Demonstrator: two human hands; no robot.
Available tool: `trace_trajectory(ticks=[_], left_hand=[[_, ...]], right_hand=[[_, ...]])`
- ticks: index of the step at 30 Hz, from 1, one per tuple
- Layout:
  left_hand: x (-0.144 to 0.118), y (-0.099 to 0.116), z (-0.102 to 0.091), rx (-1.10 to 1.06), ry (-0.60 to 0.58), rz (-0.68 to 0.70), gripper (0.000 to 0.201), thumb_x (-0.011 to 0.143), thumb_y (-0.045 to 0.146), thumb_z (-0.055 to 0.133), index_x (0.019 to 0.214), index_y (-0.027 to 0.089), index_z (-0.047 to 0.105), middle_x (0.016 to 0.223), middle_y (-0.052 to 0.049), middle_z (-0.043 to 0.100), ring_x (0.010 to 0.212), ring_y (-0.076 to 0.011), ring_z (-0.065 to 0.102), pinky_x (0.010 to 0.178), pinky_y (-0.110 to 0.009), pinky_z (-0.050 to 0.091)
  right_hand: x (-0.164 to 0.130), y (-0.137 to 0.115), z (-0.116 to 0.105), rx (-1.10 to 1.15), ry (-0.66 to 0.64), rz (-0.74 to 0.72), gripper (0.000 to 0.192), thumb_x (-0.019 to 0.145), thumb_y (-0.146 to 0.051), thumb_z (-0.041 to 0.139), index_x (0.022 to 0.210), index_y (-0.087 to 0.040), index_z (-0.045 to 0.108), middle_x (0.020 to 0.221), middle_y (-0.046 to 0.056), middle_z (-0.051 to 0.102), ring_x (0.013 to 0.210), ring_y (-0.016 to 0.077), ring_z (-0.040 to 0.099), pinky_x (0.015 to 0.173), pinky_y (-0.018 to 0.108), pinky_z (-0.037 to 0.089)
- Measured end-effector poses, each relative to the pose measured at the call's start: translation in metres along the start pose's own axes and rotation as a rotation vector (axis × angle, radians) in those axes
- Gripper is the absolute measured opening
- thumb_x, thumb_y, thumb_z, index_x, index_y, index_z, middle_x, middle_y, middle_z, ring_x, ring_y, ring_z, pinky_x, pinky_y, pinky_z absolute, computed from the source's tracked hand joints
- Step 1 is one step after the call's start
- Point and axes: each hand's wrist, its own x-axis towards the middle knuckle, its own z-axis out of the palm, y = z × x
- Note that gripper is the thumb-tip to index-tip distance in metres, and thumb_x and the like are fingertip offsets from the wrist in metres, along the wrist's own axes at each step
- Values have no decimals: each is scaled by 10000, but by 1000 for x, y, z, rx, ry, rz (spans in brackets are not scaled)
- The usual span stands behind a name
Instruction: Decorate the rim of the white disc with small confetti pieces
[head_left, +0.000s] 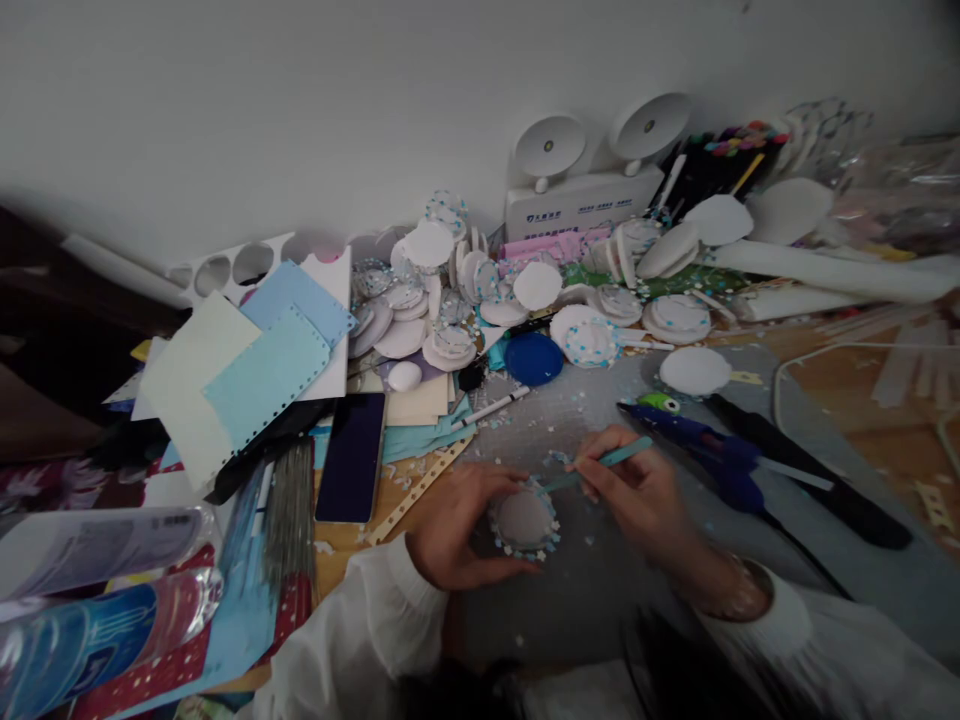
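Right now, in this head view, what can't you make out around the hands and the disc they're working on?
- Tip of the teal tool: blurred where it meets the white disc.
- Disc's near-left edge: hidden by the left hand.
- The right hand covers the tool's rear end.
- Print on the white box: too small.
- Bottle: cut by the left edge.

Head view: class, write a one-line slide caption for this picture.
Left hand steadies a white disc edged with blue-and-white bits while the right hand holds a teal tool to its rim.
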Motion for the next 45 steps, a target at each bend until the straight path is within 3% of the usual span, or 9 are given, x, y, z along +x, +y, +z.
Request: trace_trajectory(ticks=[12, 28, 37, 45], left_hand=[[-5, -4, 4, -53, 49, 2, 718, 663, 427, 828, 1246, 218, 465, 1216, -147, 633, 1106, -289, 609, 929, -413, 474], [-3, -6, 3, -66, 55, 66, 752, 634, 426, 850, 1248, 209, 474, 1211, -154, 636, 1087, -288, 617, 922, -403, 468], [-4, -8, 1, -52, 11, 27, 802, 583, 450, 869, 1240, 221, 471, 1183, -150, 640, 1058, -310, 629, 889, -408, 485], [-7, -12, 7, -84, 76, -36, 748, 587, 467, 861, 1180, 200, 492, 1181, -151, 619, 1076, -302, 611, 904, -425, 484]], right_hand=[[3, -4, 4, 173, 29, 81, 229, 758, -394, 725, 725, -218, 582, 676, -20, 607, 493, 85, 503, 436, 224, 406], [5, -6, 6, 209, 33, 142, 265, 707, -420, 756, 704, -210, 596, 653, -12, 612, 484, 88, 509, 433, 218, 409], [4, -6, 5, 173, 113, 5, 196, 766, -379, 718, 748, -228, 595, 713, -23, 624, 559, 94, 533, 518, 228, 454], [-2, -14, -5, 80, 166, -239, 95, 836, -315, 652, 837, -248, 584, 885, -2, 626, 623, 108, 582, 590, 271, 512]])
